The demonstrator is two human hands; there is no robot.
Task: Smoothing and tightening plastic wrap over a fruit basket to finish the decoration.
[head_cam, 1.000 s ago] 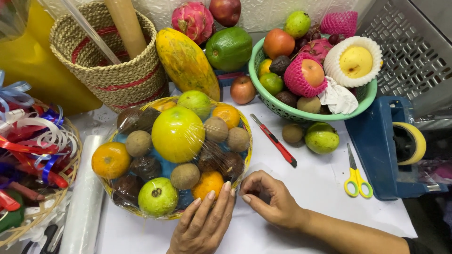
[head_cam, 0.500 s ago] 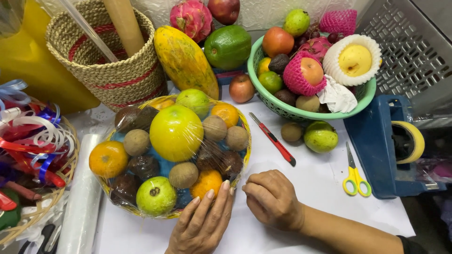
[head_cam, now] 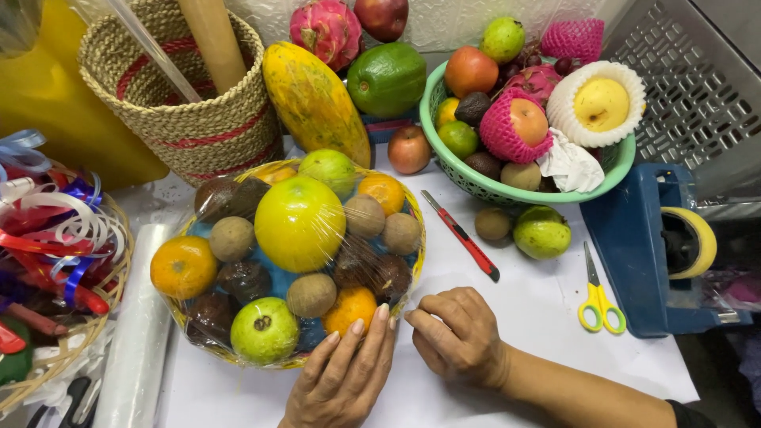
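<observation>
A green bowl (head_cam: 610,170) of mixed fruit sits at the upper right and serves as the landmark. Inside it a yellow pear (head_cam: 601,103) rests in a white foam net, next to an apple (head_cam: 529,120) in a pink net. Left of the bowl lie a small red apple (head_cam: 409,148), a green avocado (head_cam: 387,78) and a long papaya (head_cam: 315,99); behind those, a pink dragon fruit (head_cam: 326,30). Just below the bowl are a brown kiwi (head_cam: 493,223) and a green guava (head_cam: 542,232). A red box cutter (head_cam: 460,235) lies below its left edge. Yellow scissors (head_cam: 598,295) lie lower still, beside a blue tape dispenser (head_cam: 646,250). Far left of the bowl stands a woven basket (head_cam: 190,119), with a heap of ribbons (head_cam: 51,230) beyond it.
</observation>
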